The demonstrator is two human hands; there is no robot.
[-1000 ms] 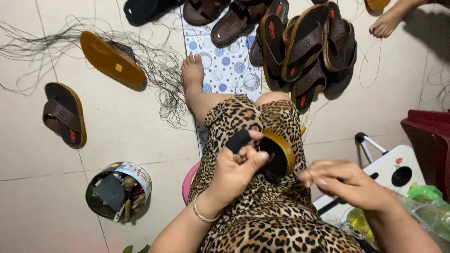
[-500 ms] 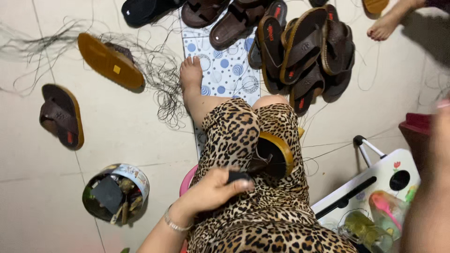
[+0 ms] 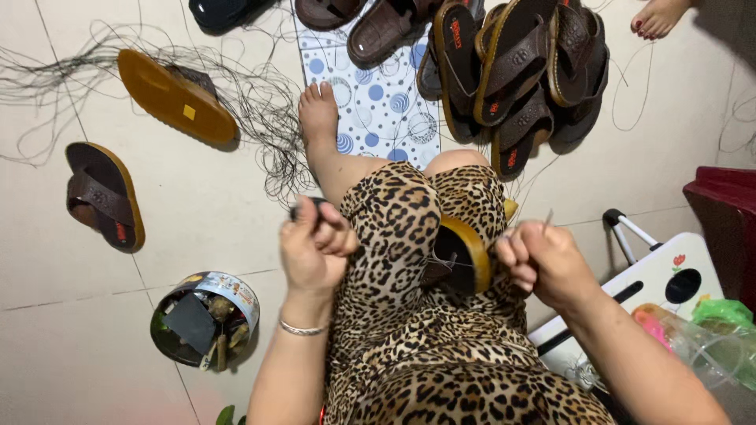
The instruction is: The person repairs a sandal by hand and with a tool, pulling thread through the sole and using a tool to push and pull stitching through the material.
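Note:
A brown sandal with a tan sole (image 3: 461, 256) stands on edge in my lap, on the leopard-print dress. My right hand (image 3: 543, 260) is closed just right of the sandal, pinching a thin needle whose tip pokes up above the fist. My left hand (image 3: 315, 244) is a closed fist left of my knee, gripping a small dark tool handle; a thin thread seems to run from it toward the sandal. A silver bangle sits on the left wrist.
A pile of brown sandals (image 3: 512, 71) lies at the top on and beside a dotted mat (image 3: 378, 102). Two more sandals (image 3: 102, 193) and tangled black thread (image 3: 260, 118) lie left. A round tin of tools (image 3: 205, 319) stands lower left; a white folding table (image 3: 669, 275) is right. Another person's foot (image 3: 657, 16) shows top right.
My right hand has come back down from the far right to the sandal's edge, holding the needle. My left hand has lifted off my lap and moved left with the dark tool.

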